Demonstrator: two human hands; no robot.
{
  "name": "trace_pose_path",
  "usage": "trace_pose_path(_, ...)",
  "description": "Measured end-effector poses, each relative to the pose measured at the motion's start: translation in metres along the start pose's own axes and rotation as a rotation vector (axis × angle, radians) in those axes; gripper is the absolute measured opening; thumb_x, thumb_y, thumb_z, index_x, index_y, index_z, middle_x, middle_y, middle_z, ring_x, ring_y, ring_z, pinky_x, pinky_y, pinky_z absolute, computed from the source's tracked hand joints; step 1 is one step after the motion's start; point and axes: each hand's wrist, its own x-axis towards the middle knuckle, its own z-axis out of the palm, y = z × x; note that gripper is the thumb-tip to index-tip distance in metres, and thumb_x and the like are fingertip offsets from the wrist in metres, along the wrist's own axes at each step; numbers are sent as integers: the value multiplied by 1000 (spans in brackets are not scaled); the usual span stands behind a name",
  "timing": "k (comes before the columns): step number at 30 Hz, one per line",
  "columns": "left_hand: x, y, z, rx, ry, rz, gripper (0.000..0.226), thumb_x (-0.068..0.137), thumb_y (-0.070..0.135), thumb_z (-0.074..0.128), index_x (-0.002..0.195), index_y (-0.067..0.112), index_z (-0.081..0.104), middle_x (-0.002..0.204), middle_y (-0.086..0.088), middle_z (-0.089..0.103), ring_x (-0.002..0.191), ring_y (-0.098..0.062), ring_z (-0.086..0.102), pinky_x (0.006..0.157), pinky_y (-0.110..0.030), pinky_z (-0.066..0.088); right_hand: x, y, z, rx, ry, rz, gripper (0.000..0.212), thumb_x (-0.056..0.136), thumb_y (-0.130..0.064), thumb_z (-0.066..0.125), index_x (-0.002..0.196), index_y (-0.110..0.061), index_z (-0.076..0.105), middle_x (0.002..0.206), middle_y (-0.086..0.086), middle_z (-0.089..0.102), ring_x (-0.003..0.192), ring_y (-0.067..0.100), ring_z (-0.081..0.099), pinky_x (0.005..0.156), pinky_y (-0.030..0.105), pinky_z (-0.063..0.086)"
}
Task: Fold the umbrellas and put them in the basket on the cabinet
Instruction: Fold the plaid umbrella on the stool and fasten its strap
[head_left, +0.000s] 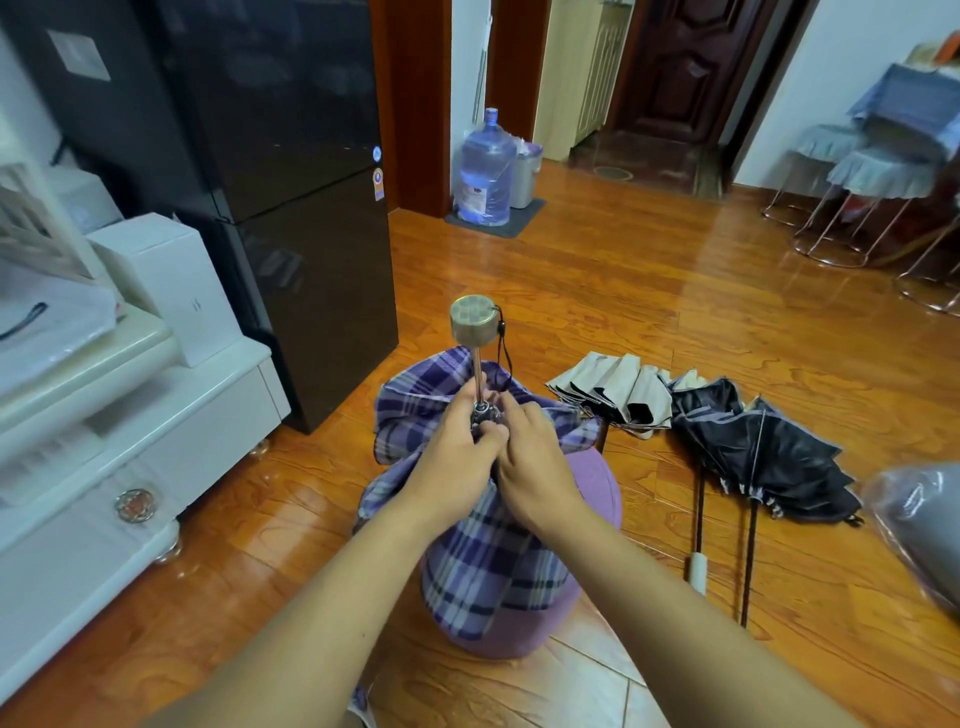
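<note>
A purple plaid umbrella (488, 556) stands handle-up on a purple stool (597, 488) in front of me, its canopy collapsed. Its metal shaft rises to a round grey handle (474, 321) with a black wrist cord. My left hand (457, 447) and my right hand (530, 457) both grip the runner and gathered ribs around the shaft, fingers curled. On the floor to the right lie a beige-and-black folding umbrella (613, 395) and a half-collapsed black umbrella (758, 447). A white cabinet (156, 426) stands at the left; no basket is plainly visible.
A black fridge (291, 208) stands behind the cabinet. White boxes (171, 280) sit on the cabinet top. A water jug (485, 166) and bin are by the far wall. Stools (872, 176) line the right. A plastic-wrapped grey object (924, 530) lies at the right edge.
</note>
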Motion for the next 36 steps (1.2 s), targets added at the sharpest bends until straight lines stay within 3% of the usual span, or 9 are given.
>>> trace_pose_path(4, -2, -2, 1, 50, 70, 18, 54, 104, 22, 55, 153, 30, 34, 143, 9, 37, 114, 1, 57, 104, -24, 44, 4, -6, -3, 204, -30, 47, 65, 94, -45, 49, 155, -33, 31, 144, -10, 54, 134, 6, 48, 107, 38, 46)
trace_pose_path(7, -2, -6, 1, 78, 111, -1, 47, 102, 28, 60, 141, 31, 32, 146, 4, 36, 114, -9, 59, 94, -24, 44, -4, -14, -12, 265, -62, 24, 60, 95, -20, 62, 148, -35, 37, 143, -20, 50, 129, -14, 43, 109, 18, 38)
trace_pose_path(13, 0, -9, -10, 170, 121, -15, 31, 107, 27, 48, 134, 24, 34, 129, -5, 52, 99, -13, 52, 74, -28, 37, -5, 0, -35, 338, -240, 110, 74, 91, -2, 60, 153, -30, 33, 108, 0, 64, 93, 22, 66, 74, 36, 55)
trace_pose_path(16, 0, -10, -10, 191, 67, 0, 22, 108, 28, 45, 127, 27, 34, 120, -3, 54, 88, -10, 52, 73, -26, 42, 10, 7, -56, 105, 26, 80, 58, 91, -3, 52, 146, -22, 48, 117, -2, 63, 97, 18, 60, 88, 40, 52)
trace_pose_path(18, 0, -9, -8, 202, 48, 1, 18, 108, 29, 45, 123, 30, 34, 114, -2, 54, 82, -12, 51, 69, -26, 41, 20, 10, -64, -57, 62, 102, 60, 96, -5, 48, 154, -18, 39, 142, 3, 46, 128, 19, 44, 110, 35, 36)
trace_pose_path(24, 0, -10, -8, 213, 21, 16, 23, 108, 30, 47, 127, 30, 36, 123, 1, 56, 105, -17, 58, 78, -26, 44, 23, 7, -56, 42, -157, 59, 80, 83, 14, 40, 154, -21, 38, 158, 4, 39, 148, 20, 31, 123, 42, 27)
trace_pose_path(30, 0, -6, -11, 190, 21, 51, 55, 108, 19, 48, 155, 30, 23, 146, 10, 39, 131, -4, 41, 100, -17, 30, 5, -7, -48, 98, -193, -73, 69, 85, 15, 41, 142, -21, 54, 139, -10, 57, 127, -1, 47, 103, 9, 32)
trace_pose_path(33, -2, 0, -10, 209, -17, 49, 58, 109, 19, 46, 160, 28, 21, 143, 12, 39, 118, 9, 34, 92, -6, 25, -2, -16, -46, 108, -208, -100, 65, 88, 13, 40, 140, -22, 56, 131, -15, 59, 113, -12, 47, 97, 3, 32)
trace_pose_path(36, 0, -3, -9, 162, -23, 84, 45, 108, 20, 47, 149, 32, 34, 148, 6, 48, 132, -3, 44, 108, -23, 37, -7, -17, -52, 93, -218, -93, 61, 89, 13, 39, 136, -20, 60, 119, -13, 61, 98, -10, 51, 83, 0, 35)
